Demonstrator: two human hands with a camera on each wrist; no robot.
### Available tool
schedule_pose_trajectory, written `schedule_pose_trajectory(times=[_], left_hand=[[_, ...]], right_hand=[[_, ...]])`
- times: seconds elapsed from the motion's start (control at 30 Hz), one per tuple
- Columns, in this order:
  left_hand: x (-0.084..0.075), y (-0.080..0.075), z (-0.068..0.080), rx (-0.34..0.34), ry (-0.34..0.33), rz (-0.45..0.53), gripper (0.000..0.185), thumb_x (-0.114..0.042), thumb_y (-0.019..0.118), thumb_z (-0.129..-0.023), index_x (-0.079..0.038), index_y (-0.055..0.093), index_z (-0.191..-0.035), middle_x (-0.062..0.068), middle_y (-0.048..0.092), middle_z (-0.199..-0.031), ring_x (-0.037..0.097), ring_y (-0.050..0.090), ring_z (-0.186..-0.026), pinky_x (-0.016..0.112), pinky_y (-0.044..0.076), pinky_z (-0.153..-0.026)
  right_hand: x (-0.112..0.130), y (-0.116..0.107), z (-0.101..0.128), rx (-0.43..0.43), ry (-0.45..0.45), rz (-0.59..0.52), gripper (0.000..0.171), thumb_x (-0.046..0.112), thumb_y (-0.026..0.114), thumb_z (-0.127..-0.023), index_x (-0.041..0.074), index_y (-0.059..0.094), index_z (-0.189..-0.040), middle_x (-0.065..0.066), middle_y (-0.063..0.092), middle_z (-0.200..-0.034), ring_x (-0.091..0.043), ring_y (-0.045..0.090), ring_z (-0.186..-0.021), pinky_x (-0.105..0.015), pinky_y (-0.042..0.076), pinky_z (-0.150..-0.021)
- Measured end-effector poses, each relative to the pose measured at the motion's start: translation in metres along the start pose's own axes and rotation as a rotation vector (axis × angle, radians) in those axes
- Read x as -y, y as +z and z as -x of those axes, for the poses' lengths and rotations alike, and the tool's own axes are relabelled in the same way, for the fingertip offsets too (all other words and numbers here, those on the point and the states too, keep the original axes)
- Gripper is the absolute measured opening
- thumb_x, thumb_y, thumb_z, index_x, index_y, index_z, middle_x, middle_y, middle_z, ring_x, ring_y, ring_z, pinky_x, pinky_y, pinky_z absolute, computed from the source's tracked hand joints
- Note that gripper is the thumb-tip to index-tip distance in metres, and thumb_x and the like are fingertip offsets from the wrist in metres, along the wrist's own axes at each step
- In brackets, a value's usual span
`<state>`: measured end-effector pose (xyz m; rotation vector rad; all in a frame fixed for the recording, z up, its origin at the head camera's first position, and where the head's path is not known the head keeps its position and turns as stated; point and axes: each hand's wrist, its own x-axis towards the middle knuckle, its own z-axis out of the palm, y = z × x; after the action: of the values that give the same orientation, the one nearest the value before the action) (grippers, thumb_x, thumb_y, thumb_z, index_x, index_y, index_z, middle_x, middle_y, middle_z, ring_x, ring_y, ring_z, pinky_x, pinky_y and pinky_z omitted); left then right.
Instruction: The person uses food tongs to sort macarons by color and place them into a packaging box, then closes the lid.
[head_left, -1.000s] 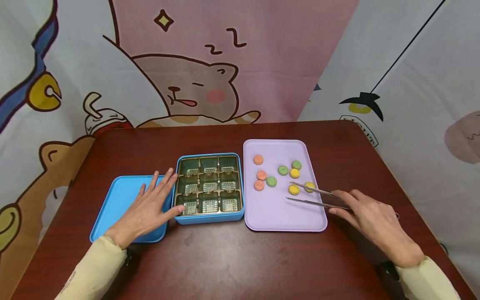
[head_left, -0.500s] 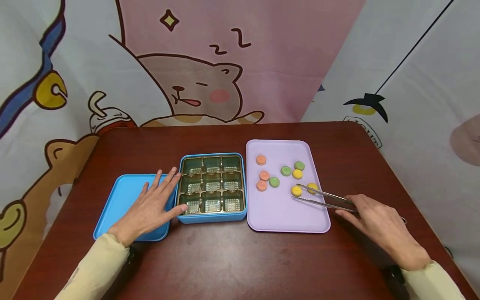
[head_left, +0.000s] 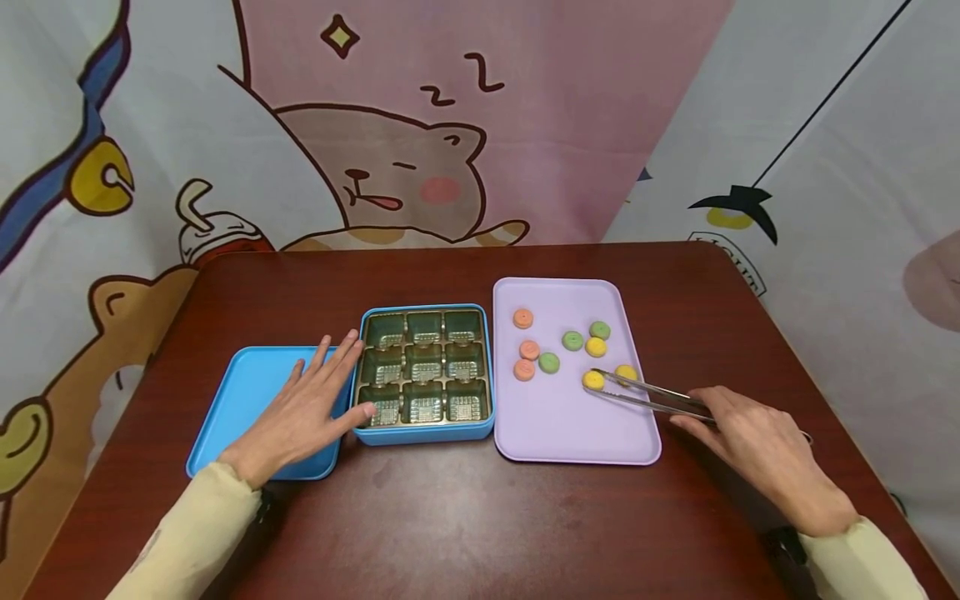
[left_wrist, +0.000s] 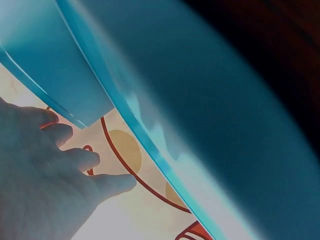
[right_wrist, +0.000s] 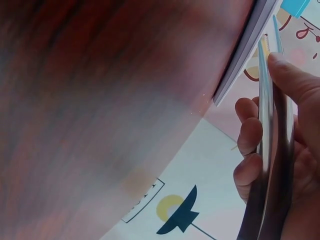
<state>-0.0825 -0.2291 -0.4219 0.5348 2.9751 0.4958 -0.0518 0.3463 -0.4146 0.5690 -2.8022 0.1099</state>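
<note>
In the head view my right hand (head_left: pixel 757 450) grips metal tongs (head_left: pixel 663 402), whose tips sit on either side of a yellow round piece (head_left: pixel 593 380) on the lilac tray (head_left: pixel 570 433). A second yellow piece (head_left: pixel 626 374) lies just behind the upper arm of the tongs. The right wrist view shows fingers and thumb curled round the tongs (right_wrist: pixel 268 150). My left hand (head_left: pixel 300 417) is spread, its fingers and thumb touching the left side of a blue box (head_left: pixel 427 434) that holds a gold insert (head_left: pixel 423 363) with several bare compartments.
A blue lid (head_left: pixel 247 400) lies partly under the left hand. Orange pieces (head_left: pixel 523 369), green pieces (head_left: pixel 572 341) and another yellow piece (head_left: pixel 596 347) are scattered on the tray. All stand on a dark wooden table (head_left: pixel 450 517) before a printed cloth (head_left: pixel 555 125).
The tongs' arms have drawn closer together, their tips now near both sides of the yellow piece. My left hand stays at the box. The head view has shifted slightly.
</note>
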Motion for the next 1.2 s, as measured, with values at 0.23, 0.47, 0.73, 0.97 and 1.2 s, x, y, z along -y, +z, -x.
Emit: schedule_pose_trajectory(times=[0.23, 0.47, 0.73, 0.97, 1.2], left_hand=[[-0.002, 0.0, -0.002, -0.01, 0.013, 0.002, 0.09, -0.062, 0.054, -0.101, -0.017, 0.014, -0.168, 0.001, 0.005, -0.175, 0.039, 0.001, -0.159, 0.074, 0.012, -0.117], [-0.003, 0.0, -0.004, 0.019, 0.008, -0.01, 0.091, -0.065, 0.051, -0.101, -0.016, 0.015, -0.168, 0.001, 0.003, -0.175, 0.039, 0.0, -0.159, 0.074, 0.01, -0.117], [-0.003, 0.002, -0.003, 0.024, -0.007, -0.011, 0.092, -0.062, 0.055, -0.101, -0.014, 0.014, -0.168, 0.002, 0.003, -0.175, 0.04, 0.002, -0.159, 0.075, 0.01, -0.117], [-0.002, 0.003, -0.003, 0.023, -0.008, -0.012, 0.092, -0.063, 0.054, -0.101, -0.015, 0.013, -0.168, 0.003, 0.004, -0.175, 0.041, 0.002, -0.158, 0.075, 0.01, -0.117], [-0.003, 0.005, -0.005, 0.026, -0.008, 0.002, 0.093, -0.063, 0.054, -0.101, -0.014, 0.012, -0.168, 0.002, 0.002, -0.175, 0.041, 0.001, -0.158, 0.075, 0.01, -0.116]], right_hand=[[0.002, 0.001, 0.003, -0.006, 0.005, 0.009, 0.041, 0.036, 0.09, -0.077, 0.008, 0.068, -0.099, 0.005, 0.056, -0.071, -0.007, 0.036, -0.053, -0.024, 0.028, -0.041], [0.003, 0.001, 0.005, -0.05, -0.015, 0.004, 0.04, 0.035, 0.09, -0.077, 0.009, 0.068, -0.099, 0.004, 0.059, -0.074, -0.007, 0.038, -0.052, -0.025, 0.028, -0.04], [0.009, -0.001, 0.001, -0.068, -0.028, -0.006, 0.039, 0.038, 0.088, -0.08, 0.009, 0.068, -0.099, 0.003, 0.061, -0.074, -0.006, 0.04, -0.053, -0.025, 0.03, -0.04], [0.018, -0.003, -0.008, -0.08, -0.034, -0.023, 0.039, 0.037, 0.088, -0.079, 0.011, 0.069, -0.102, 0.0, 0.068, -0.081, -0.008, 0.05, -0.054, -0.03, 0.039, -0.04], [0.028, -0.006, -0.017, -0.104, -0.06, -0.045, 0.04, 0.037, 0.087, -0.081, 0.011, 0.072, -0.107, -0.003, 0.075, -0.093, -0.013, 0.062, -0.06, -0.033, 0.046, -0.043]])
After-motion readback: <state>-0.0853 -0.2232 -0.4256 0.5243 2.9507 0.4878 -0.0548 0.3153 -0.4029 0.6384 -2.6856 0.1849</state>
